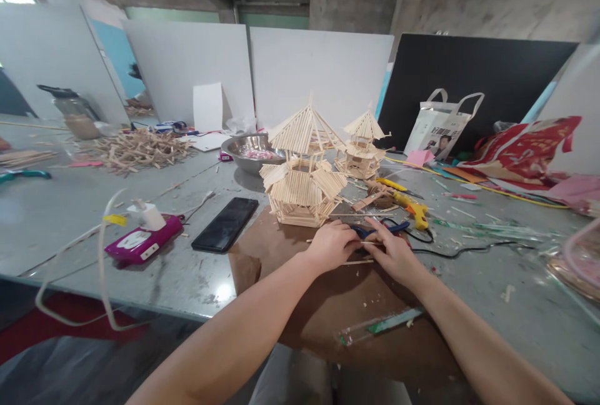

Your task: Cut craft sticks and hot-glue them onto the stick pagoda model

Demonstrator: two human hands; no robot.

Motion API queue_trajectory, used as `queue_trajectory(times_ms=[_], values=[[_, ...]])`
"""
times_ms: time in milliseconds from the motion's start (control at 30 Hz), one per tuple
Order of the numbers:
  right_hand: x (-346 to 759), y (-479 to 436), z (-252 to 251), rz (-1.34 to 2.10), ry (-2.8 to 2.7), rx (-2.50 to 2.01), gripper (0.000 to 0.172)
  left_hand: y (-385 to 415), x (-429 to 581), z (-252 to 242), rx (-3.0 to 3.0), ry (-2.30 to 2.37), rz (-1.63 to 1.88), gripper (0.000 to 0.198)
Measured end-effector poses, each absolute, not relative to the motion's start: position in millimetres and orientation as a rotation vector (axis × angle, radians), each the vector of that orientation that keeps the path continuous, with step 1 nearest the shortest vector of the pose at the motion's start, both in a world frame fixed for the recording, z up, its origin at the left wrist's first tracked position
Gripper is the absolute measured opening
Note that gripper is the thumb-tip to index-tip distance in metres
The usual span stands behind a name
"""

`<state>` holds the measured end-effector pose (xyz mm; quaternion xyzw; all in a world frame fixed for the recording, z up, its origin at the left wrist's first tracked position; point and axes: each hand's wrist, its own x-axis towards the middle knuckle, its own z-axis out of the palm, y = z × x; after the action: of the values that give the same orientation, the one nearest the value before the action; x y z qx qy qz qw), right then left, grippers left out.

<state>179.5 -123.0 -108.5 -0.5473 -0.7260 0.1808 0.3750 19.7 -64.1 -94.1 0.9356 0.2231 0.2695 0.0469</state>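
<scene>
A thin wooden stick [370,243] runs between my hands, low over the brown sheet [328,305]. My left hand [334,245] is closed around the stick's left part, its fingertips pinching it. The fingers of my right hand [392,254] pinch the stick from the other side, with the index finger raised. Another stick [359,262] lies on the sheet just below. Behind my fingers is a blue-handled tool [399,227], partly hidden. A pavilion model [302,186] built of sticks stands upright just beyond my left hand, and a smaller stick pavilion [362,149] stands behind it.
On the left are a black phone [225,225], a purple power strip [145,239] with a white cable, and a heap of sticks [135,150]. A metal bowl [250,152] stands behind. To the right lie a yellow glue gun [415,210], its black cord, and plastic wrappers [497,230].
</scene>
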Motion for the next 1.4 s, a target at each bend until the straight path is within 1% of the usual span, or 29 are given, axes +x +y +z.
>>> queue_trajectory(times_ms=[100, 200, 367, 533, 600, 767, 867, 967, 1133, 1400], values=[[184, -119, -111, 0.454, -1.714, -1.420, 0.048, -62, 19, -96, 2.766, 0.763, 0.825, 0.023], [188, -115, -111, 0.518, -1.587, -1.386, 0.045, -60, 19, -97, 2.652, 0.861, 0.820, 0.022], [188, -116, -106, 0.608, -1.513, -1.353, 0.040, -61, 19, -94, 2.560, 0.891, 0.813, 0.023], [187, -118, -103, 0.642, -1.419, -1.292, 0.044, -67, 19, -89, 2.387, 0.854, 0.913, 0.023], [188, -117, -104, 0.652, -1.389, -1.273, 0.044, -68, 18, -83, 2.180, 0.859, 1.038, 0.023], [192, -115, -109, 0.674, -1.420, -1.302, 0.042, -59, 13, -54, 1.374, 0.828, 1.328, 0.027], [193, -114, -111, 0.687, -1.455, -1.335, 0.042, -46, 6, -34, 1.127, 0.736, 1.437, 0.024], [193, -114, -112, 0.682, -1.509, -1.346, 0.043, -30, 1, -22, 1.022, 0.665, 1.489, 0.022], [196, -114, -115, 0.648, -1.591, -1.364, 0.039, -10, 0, -20, 0.931, 0.643, 1.470, 0.021], [197, -113, -117, 0.563, -1.677, -1.419, 0.036, -15, 8, -9, 0.809, 0.672, 1.521, 0.022]])
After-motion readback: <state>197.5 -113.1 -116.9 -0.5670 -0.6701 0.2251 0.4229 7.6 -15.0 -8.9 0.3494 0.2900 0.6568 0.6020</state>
